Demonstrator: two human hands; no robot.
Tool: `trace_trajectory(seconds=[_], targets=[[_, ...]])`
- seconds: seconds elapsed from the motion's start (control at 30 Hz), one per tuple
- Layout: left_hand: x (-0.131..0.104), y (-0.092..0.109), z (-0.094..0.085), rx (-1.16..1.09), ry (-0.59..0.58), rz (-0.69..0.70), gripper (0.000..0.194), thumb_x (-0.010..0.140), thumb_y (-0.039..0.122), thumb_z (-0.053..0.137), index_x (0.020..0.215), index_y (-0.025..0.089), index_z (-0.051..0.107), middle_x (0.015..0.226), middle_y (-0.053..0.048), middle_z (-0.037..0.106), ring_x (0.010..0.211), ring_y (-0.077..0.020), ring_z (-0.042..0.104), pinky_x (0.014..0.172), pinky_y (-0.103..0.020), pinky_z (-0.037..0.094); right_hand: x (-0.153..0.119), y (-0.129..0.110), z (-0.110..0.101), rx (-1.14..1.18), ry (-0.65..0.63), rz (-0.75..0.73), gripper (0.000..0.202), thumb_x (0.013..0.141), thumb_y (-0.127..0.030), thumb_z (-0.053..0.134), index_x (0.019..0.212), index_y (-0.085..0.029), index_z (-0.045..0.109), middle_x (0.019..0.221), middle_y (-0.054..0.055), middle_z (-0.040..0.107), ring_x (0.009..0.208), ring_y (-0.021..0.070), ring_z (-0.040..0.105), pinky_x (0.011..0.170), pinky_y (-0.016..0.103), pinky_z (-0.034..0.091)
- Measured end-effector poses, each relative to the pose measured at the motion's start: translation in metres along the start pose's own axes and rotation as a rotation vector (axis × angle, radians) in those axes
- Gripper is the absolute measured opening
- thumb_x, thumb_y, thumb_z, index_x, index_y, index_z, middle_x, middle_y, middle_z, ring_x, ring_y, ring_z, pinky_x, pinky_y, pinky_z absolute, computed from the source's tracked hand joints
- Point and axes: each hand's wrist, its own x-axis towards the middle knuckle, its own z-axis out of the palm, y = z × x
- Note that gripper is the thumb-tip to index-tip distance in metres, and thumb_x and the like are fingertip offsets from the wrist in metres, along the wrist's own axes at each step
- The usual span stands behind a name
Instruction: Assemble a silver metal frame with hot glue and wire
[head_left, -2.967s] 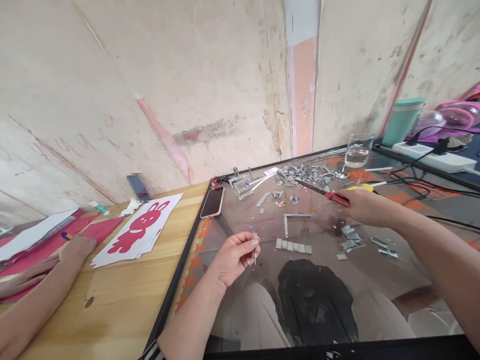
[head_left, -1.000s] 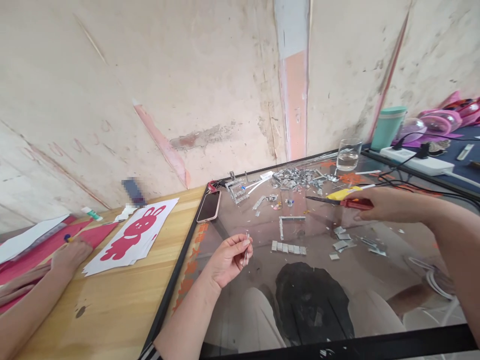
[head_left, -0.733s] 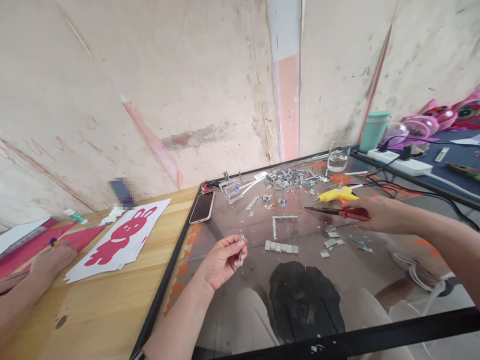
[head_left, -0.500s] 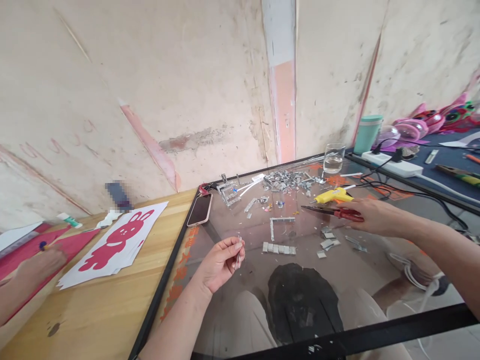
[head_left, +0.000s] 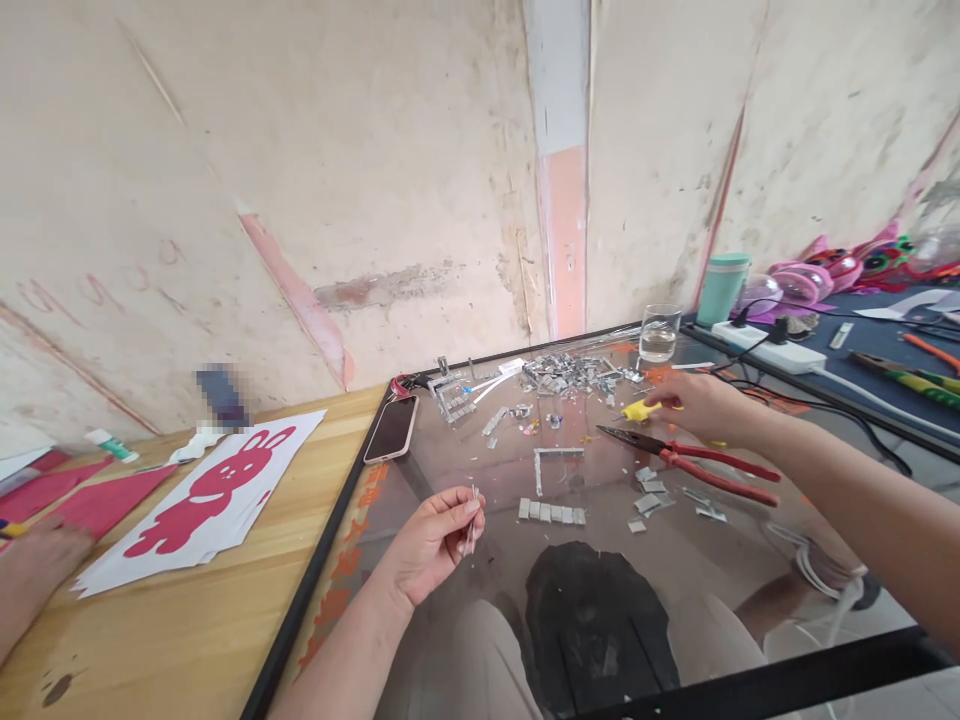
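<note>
Several thin pale wire-like strips point(head_left: 472, 538) are pinched between the thumb and fingers of my left hand point(head_left: 442, 535), just above the glass tabletop. My right hand point(head_left: 697, 405) has its fingers around a yellow hot glue gun point(head_left: 636, 411), covering most of its body. Red-handled long-nose pliers point(head_left: 679, 458) lie right below that hand with their jaws pointing left. Between my hands a row of small grey squares point(head_left: 552, 512) and an L-shaped grey strip point(head_left: 553, 458) rest on the glass. Loose grey pieces point(head_left: 649, 490) lie below the pliers.
Heaped grey scraps point(head_left: 574, 372), a glass of water point(head_left: 660, 335) and a phone point(head_left: 391, 430) are on the glass table. A green cup point(head_left: 721, 290) and white power strip point(head_left: 772, 347) stand right. A co-worker's hand point(head_left: 45, 560) is left, beside rabbit-print sheets point(head_left: 225, 490).
My right hand has let go of the red pliers, which now lie on the glass, and has moved up onto the glue gun. My left hand still holds the thin strips.
</note>
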Motion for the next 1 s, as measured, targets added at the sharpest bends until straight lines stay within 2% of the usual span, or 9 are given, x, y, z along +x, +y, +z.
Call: trace_trajectory(seconds=[0.1,0.2,0.3,0.4,0.57,0.67,0.8,1.0], targets=[[0.001,-0.001,-0.001,-0.004,0.005,-0.001,0.013,0.066,0.019,0.071,0.071,0.012,0.061,0.055,-0.001,0.056,0.048,-0.0048,0.046,0.040,-0.015,0.026,0.029,-0.007,0.009,-0.088,-0.124,0.010,0.017,0.081,-0.028,0.051,0.081,-0.020,0.066,0.082,0.004,0.065,0.080,0.0174,0.058,0.072,0.030,0.043],[0.000,-0.001,-0.002,-0.005,0.003,-0.002,0.013,0.066,0.019,0.070,0.072,0.012,0.061,0.056,-0.001,0.056,0.048,-0.0050,0.046,0.041,-0.015,0.026,0.052,-0.012,0.024,-0.144,-0.245,0.041,0.025,0.084,-0.034,0.050,0.101,-0.017,0.057,0.103,0.005,0.059,0.086,0.0158,0.057,0.075,0.035,0.048],[0.000,-0.001,-0.002,0.002,-0.008,-0.008,0.012,0.068,0.020,0.069,0.072,0.012,0.061,0.056,-0.001,0.056,0.046,-0.0045,0.045,0.041,-0.016,0.026,0.063,-0.015,0.039,-0.152,-0.324,0.050,0.028,0.084,-0.032,0.050,0.108,-0.018,0.054,0.110,0.005,0.056,0.091,0.0171,0.056,0.076,0.036,0.048],[-0.001,-0.001,-0.002,0.004,-0.020,-0.004,0.011,0.068,0.020,0.068,0.071,0.012,0.061,0.055,-0.001,0.056,0.045,-0.0044,0.044,0.041,-0.016,0.026,0.067,-0.016,0.046,-0.133,-0.342,0.055,0.028,0.084,-0.032,0.050,0.109,-0.019,0.054,0.113,0.006,0.055,0.093,0.0174,0.056,0.078,0.037,0.048],[0.001,-0.001,-0.001,-0.011,-0.009,-0.005,0.012,0.067,0.020,0.069,0.071,0.012,0.061,0.055,-0.001,0.055,0.044,-0.0042,0.044,0.041,-0.016,0.024,0.083,-0.013,0.038,-0.043,-0.250,0.091,0.030,0.084,-0.033,0.050,0.109,-0.017,0.054,0.112,0.005,0.055,0.094,0.0191,0.056,0.078,0.038,0.048],[0.001,-0.001,-0.001,-0.027,0.003,-0.009,0.014,0.065,0.020,0.071,0.071,0.012,0.061,0.055,-0.001,0.056,0.045,-0.0044,0.044,0.041,-0.016,0.024,0.102,-0.011,0.032,0.036,-0.163,0.161,0.032,0.083,-0.034,0.051,0.109,-0.015,0.054,0.112,0.005,0.055,0.094,0.0208,0.056,0.077,0.038,0.048],[0.000,0.000,0.000,-0.031,0.024,-0.008,0.016,0.065,0.021,0.072,0.071,0.012,0.060,0.055,-0.001,0.056,0.046,-0.0048,0.045,0.041,-0.016,0.025,0.122,-0.011,0.034,0.148,-0.121,0.273,0.031,0.084,-0.033,0.050,0.110,-0.016,0.053,0.112,0.006,0.055,0.093,0.0185,0.056,0.077,0.038,0.048],[0.000,-0.001,0.000,-0.046,0.015,-0.016,0.015,0.064,0.020,0.072,0.071,0.012,0.061,0.055,-0.001,0.057,0.044,-0.0047,0.046,0.040,-0.015,0.025,0.122,-0.016,0.032,0.300,0.036,0.361,0.031,0.084,-0.033,0.051,0.111,-0.017,0.053,0.113,0.006,0.055,0.095,0.0189,0.056,0.078,0.039,0.048]])
